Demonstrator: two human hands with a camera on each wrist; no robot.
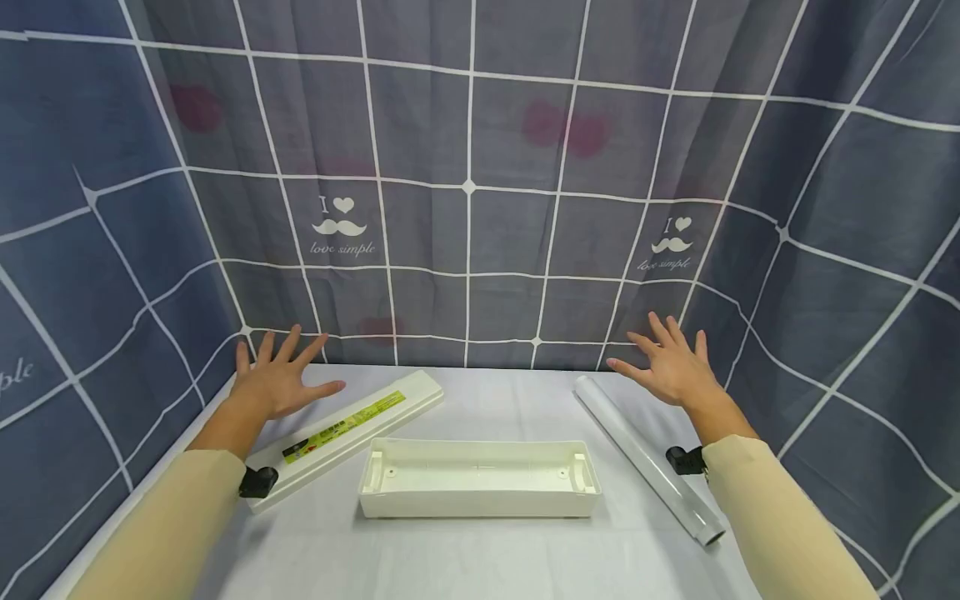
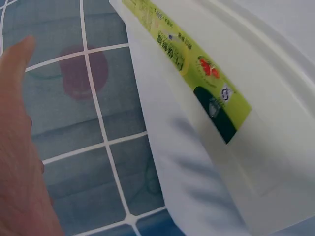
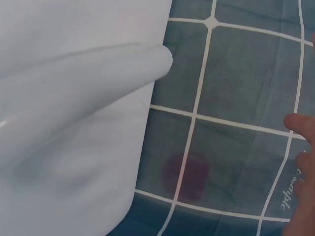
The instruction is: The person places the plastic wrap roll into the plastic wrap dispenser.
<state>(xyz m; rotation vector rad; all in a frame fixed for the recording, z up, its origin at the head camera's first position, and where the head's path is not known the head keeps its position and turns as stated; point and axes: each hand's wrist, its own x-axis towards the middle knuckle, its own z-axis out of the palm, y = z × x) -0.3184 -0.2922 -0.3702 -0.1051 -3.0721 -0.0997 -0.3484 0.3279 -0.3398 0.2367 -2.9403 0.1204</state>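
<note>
My left hand (image 1: 272, 385) is raised with fingers spread, above the far end of the left side of the table. Below and beside it lies a long white lid (image 1: 408, 398) with a yellow-green label (image 2: 197, 73), set at a slant. Between the hands stands an open white plastic box (image 1: 480, 504), long and shallow, with a bracket at each inner end. On the right, my right hand (image 1: 675, 371) is also raised with spread fingers and holds nothing. Nearest to it is a roll of clear plastic film (image 1: 645, 458), lying diagonally on the table.
A white cloth covers the table (image 1: 472, 558). Dark blue-grey curtains (image 1: 420, 217) with white grid lines enclose it at the back and both sides. Each wrist carries a small black camera, and the left one (image 1: 258, 482) overlaps the lid in the head view.
</note>
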